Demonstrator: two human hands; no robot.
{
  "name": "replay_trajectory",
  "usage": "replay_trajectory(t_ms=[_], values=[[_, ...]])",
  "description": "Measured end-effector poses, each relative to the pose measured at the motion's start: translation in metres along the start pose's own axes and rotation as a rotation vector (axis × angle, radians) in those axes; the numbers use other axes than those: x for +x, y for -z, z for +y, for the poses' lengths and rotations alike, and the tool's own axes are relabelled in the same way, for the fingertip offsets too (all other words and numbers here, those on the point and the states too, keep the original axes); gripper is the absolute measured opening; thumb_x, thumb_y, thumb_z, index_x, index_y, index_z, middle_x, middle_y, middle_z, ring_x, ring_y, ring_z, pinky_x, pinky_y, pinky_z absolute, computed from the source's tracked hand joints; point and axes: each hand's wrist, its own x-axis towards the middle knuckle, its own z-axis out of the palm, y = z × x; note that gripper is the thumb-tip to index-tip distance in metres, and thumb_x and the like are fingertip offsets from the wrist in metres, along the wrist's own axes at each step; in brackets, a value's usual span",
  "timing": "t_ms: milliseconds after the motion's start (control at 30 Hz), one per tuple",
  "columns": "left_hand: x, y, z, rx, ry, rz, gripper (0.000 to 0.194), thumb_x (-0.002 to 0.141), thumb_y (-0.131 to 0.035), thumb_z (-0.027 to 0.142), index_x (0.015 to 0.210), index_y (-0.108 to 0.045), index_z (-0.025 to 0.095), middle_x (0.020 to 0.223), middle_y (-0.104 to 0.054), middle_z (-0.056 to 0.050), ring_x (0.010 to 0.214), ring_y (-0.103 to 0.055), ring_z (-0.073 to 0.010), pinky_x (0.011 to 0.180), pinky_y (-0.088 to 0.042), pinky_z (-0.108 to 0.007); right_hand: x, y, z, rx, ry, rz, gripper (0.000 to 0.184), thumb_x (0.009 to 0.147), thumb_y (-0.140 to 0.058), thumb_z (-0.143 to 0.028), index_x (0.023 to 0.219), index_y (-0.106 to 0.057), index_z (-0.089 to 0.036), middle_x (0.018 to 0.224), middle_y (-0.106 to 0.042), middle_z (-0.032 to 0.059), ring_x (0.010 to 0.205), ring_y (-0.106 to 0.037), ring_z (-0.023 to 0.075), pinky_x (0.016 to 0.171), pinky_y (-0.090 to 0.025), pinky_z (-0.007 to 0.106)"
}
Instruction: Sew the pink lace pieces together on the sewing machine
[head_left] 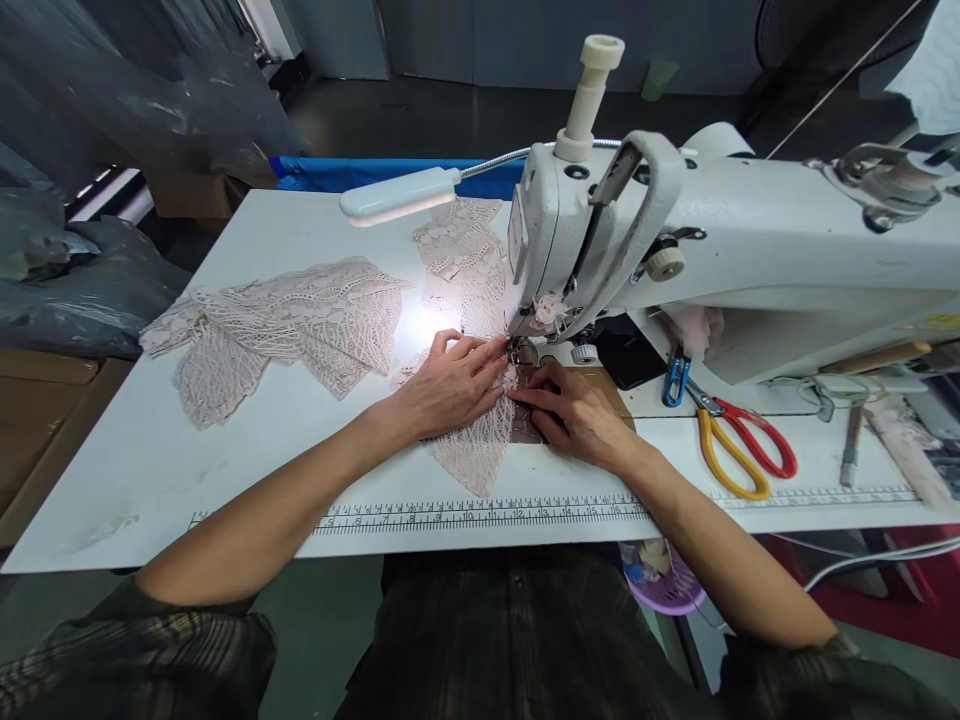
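— What lies along the near edge of the white, flat worktop [150,475]?
— Printed black ruler markings [469,516]. The pale pink lace piece [478,465] tapers toward them.
— Fingers?
— My left hand [454,388] lies flattened on that lace, fingers extended, clasping nothing. My right hand [576,408] has its fingertips drawn together at the lace's right side; whether they pinch it, I cannot tell.
— Beyond?
— The white metal sewing machine [757,220]; a white oblong lamp [397,195] toward the far edge.

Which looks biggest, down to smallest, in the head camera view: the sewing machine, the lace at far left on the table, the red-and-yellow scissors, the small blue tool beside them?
1. Sewing machine
2. Lace at far left
3. Red-and-yellow scissors
4. Small blue tool
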Motion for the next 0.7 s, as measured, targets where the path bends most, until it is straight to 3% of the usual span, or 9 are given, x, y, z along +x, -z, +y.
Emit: replay_trajectory(t_ms=[200,467,700], values=[[0.001,-0.005,0.002,-0.042,-0.131,0.08,0.024,0.099,-0.044,0.019,0.105,-0.067,0.019,0.111,-0.073,-0.006,0.084,-0.064,-0.018,0.081,-0.048,-0.039,-0.002,0.0,0.0,-0.019,-0.023,-0.029,0.03,0.091,-0.054,-0.019,0.115,-0.071,-0.022,0.108,-0.056,0.0117,0.098,-0.058,0.0232,0.088,-0.054,0.043],[0.001,0.008,0.004,0.014,-0.131,-0.007,0.03,0.098,-0.045,0.03,0.111,-0.069,0.016,0.122,-0.069,-0.009,0.084,-0.064,-0.0226,0.08,-0.047,-0.043,0.0,-0.001,0.0,-0.025,-0.03,-0.019,0.032,0.094,-0.048,-0.019,0.12,-0.067,-0.023,0.105,-0.054,0.011,0.096,-0.056,0.022,0.086,-0.054,0.041],[0.003,0.003,0.007,0.036,-0.041,-0.038,0.031,0.1,-0.043,0.028,0.115,-0.067,0.015,0.128,-0.065,-0.012,0.095,-0.064,-0.0253,0.08,-0.048,-0.042,0.005,-0.001,-0.002,-0.118,-0.037,-0.014,0.034,0.094,-0.042,-0.016,0.122,-0.063,-0.015,0.099,-0.053,0.014,0.089,-0.056,0.0236,0.079,-0.056,0.042]])
